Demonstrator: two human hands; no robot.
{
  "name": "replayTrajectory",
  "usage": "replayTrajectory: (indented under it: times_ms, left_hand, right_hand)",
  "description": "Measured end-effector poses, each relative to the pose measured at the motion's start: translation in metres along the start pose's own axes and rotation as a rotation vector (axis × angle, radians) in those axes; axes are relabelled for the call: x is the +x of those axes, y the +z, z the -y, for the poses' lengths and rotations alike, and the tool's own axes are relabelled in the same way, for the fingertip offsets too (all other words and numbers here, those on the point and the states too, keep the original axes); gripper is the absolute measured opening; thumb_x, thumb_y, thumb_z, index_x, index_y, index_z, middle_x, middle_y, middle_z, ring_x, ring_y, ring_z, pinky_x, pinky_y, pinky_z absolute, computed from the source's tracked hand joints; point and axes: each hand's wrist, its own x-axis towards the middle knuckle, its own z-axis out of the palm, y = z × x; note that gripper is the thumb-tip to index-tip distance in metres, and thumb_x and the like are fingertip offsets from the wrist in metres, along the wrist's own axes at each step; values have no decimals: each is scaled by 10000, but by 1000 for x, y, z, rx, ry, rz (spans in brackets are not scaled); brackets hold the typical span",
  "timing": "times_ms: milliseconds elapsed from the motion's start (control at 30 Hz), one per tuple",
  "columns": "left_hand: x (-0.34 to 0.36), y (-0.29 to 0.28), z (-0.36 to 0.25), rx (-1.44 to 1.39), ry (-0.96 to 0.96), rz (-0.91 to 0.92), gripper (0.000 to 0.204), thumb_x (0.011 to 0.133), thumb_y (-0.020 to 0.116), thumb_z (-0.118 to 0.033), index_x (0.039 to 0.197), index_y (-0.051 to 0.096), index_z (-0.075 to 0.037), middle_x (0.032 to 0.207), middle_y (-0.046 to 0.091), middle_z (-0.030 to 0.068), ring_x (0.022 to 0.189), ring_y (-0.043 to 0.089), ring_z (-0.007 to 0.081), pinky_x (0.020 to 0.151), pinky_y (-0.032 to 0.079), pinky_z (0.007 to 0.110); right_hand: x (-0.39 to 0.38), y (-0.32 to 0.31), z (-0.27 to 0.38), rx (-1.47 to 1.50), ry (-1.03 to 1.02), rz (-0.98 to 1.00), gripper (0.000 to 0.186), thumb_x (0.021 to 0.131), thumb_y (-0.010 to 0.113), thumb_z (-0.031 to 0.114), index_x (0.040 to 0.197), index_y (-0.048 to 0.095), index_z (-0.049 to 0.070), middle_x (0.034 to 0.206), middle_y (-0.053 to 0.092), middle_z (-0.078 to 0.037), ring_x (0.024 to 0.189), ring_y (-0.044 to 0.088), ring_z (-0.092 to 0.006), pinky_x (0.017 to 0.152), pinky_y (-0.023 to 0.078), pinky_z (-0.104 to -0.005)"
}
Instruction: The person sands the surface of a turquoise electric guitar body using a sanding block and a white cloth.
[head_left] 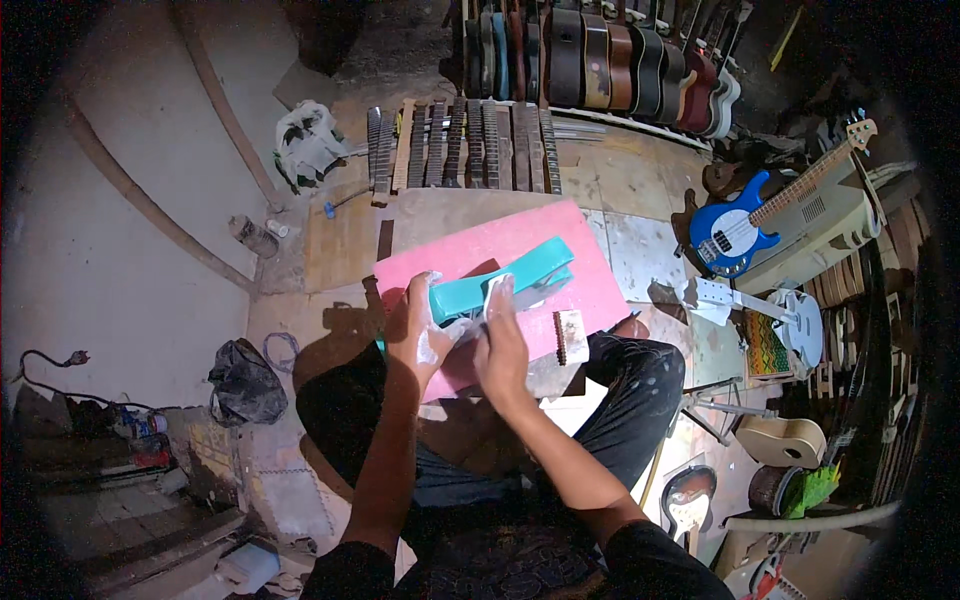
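A long teal piece (pixel 520 268), shaped somewhat like an instrument neck with a raised rim, lies angled over a pink board (pixel 410 275) across my lap. My left hand (pixel 418 330) grips its left end, with white powder or paste on the fingers. My right hand (pixel 505 355) is closed on a small white piece (pixel 497 287), perhaps cloth or paper, against the teal piece's lower side. White residue shows around both hands. A small pale block (pixel 572 337) with a dark ridged edge sits on the board to the right.
Guitar necks (pixel 465 145) lie in a row ahead, below racked guitar bodies (pixel 620 75). A blue bass (pixel 730 230), white guitar (pixel 800 325) and wooden instrument body (pixel 775 440) are at right. A crumpled dark bag (pixel 250 380) and power cord (pixel 55 360) are at left.
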Motion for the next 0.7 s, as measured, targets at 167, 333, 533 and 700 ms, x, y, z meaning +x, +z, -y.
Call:
replayTrajectory:
  times_ms: [167,333,533,700]
  left_hand:
    - [-7,7,47,-227,-3,12,825,778,889,-52,1471,442,-87,1239,599,168,1166,609,280,996,510,395]
    - [-1,4,8,-1,-22,-4,822,777,910,-106,1460,453,-85,1246,604,185,1162,612,310,993,507,439]
    - [-1,2,16,-59,-20,-86,806,701,967,-250,1373,558,-73,1184,711,245,1055,707,436,864,568,497]
    - [2,-9,-11,-20,-29,-56,850,661,996,-279,1364,566,-69,1167,718,238,1032,717,418,857,572,488]
  right_hand:
    - [-22,3,28,85,-141,341,654,915,537,-79,1562,467,-20,1604,430,-318,1379,540,-482,1133,484,-466]
    - [-2,3,6,38,33,9,649,896,545,-93,1540,488,-41,1610,435,-308,1388,535,-480,1126,491,-465]
    - [-17,-1,-2,125,-182,168,651,878,547,-116,1519,536,2,1587,482,-282,1406,558,-416,1166,472,-459]
    - [20,-30,-49,-146,-10,126,713,821,538,-167,1509,555,23,1581,501,-264,1429,540,-416,1187,456,-464]
